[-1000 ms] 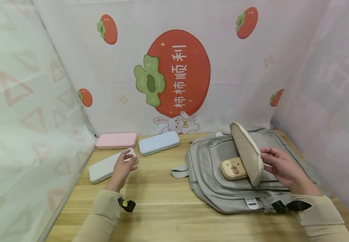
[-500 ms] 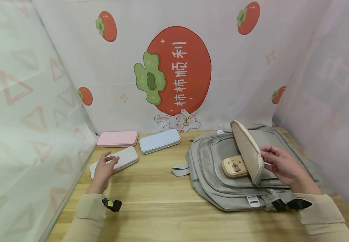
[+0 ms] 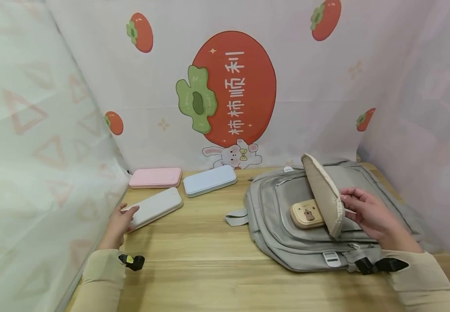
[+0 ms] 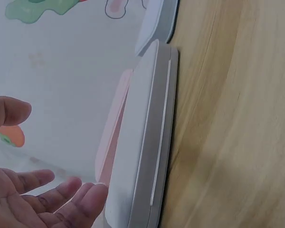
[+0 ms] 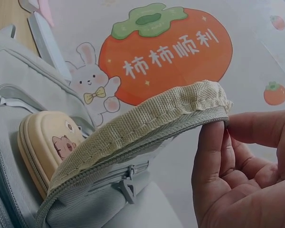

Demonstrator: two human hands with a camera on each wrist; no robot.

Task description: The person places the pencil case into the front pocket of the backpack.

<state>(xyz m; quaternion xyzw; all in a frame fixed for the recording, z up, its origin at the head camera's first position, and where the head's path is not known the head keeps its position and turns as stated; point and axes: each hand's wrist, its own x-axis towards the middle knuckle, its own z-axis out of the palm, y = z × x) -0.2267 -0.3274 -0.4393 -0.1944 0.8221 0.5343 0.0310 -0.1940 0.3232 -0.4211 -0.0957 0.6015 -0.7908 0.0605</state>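
Right hand (image 3: 367, 214) is pinching the soft, limp pocket flap (image 3: 324, 195) open; left hand (image 3: 120, 220), fingers relaxed, is touching the rigid, light, smooth white case (image 3: 156, 206); best grasped across its long edges.

The backpack (image 3: 287, 225) is grey, its raised flap (image 3: 324, 195) beige inside. Beside the flap sits a tan case (image 3: 306, 213) with a brown animal print. Left of the backpack lie 3 plain cases: white (image 3: 156, 207), pink (image 3: 155, 177), pale blue (image 3: 210, 180). The table (image 3: 209, 268) is light wood grain. The backdrop (image 3: 232, 86) is white with red-orange persimmons, green leaves and a white rabbit.
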